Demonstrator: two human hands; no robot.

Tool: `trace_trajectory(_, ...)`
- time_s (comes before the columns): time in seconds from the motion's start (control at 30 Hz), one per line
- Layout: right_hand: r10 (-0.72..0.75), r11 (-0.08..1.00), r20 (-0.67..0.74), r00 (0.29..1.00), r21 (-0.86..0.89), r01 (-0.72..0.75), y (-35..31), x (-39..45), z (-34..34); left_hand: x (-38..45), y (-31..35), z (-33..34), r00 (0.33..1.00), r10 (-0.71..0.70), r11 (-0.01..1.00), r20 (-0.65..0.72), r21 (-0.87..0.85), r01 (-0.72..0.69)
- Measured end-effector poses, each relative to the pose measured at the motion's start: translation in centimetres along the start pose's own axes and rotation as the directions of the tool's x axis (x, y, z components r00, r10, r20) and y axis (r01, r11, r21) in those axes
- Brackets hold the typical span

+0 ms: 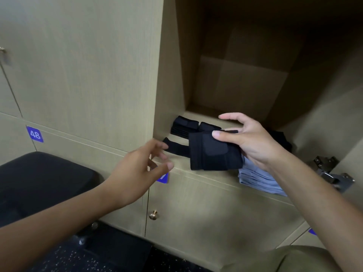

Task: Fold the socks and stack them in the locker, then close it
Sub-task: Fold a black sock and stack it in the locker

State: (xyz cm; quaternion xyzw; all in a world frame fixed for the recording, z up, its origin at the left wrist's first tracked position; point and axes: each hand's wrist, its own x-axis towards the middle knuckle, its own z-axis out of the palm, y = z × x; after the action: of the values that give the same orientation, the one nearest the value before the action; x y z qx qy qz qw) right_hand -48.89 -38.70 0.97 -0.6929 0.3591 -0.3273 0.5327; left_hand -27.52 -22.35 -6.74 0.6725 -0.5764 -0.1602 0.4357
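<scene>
The locker (245,79) stands open in front of the person, its pale wooden walls running back into shadow. The right hand (249,142) holds a folded black sock (213,152) just above the locker's front edge, thumb pressed on top of the fabric and the other fingers underneath or spread loosely behind it. The sock looks doubled over into a thick, squarish bundle.

The left hand (137,169) hovers just left of that bundle, fingers loosely curled and holding nothing; it is blurred, and its fingertips sit close to a loose black sock (174,147) that lies flat on the locker floor and sticks out from behind the held one. I cannot tell whether the fingers touch it.

Further back on the locker floor, against the left wall, sits a small stack of black socks (184,126), already folded. Below the right hand, at the front of the floor, is a pile of light blue socks (259,179), partly hidden by the wrist. Something dark lies behind the right hand, too shadowed to make out.

A metal hinge (332,173) shows at the right side of the opening. To the left is a closed door, and below it a blue label (35,134) reading 48. A round brass knob (153,215) sits on the door underneath, and a black padded seat (43,179) fills the lower left.
</scene>
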Motion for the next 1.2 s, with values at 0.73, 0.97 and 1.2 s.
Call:
trace_trajectory(0.73, 0.005, 0.994, 0.144, 0.99, 0.111, -0.021, 1.3, -0.2, 2.1, 2.9, 1.5, 2.5, 0.93, -0.349, 0.583, 0.118, -0.749, 0.314)
trace_trajectory(0.97, -0.05, 0.996, 0.077, 0.996, -0.066, 0.055, 1.3, 0.5, 2.4, 3.3, 1.7, 3.0, 0.932, -0.352, 0.606, 0.089, -0.737, 0.299)
trace_trajectory(1.2, -0.145, 0.984, -0.113, 0.983, -0.123, 0.131, -0.9, 2.8, -0.2, 3.6, 2.4, 3.4, 0.972, -0.218, 0.817, 0.083, -0.529, 0.229)
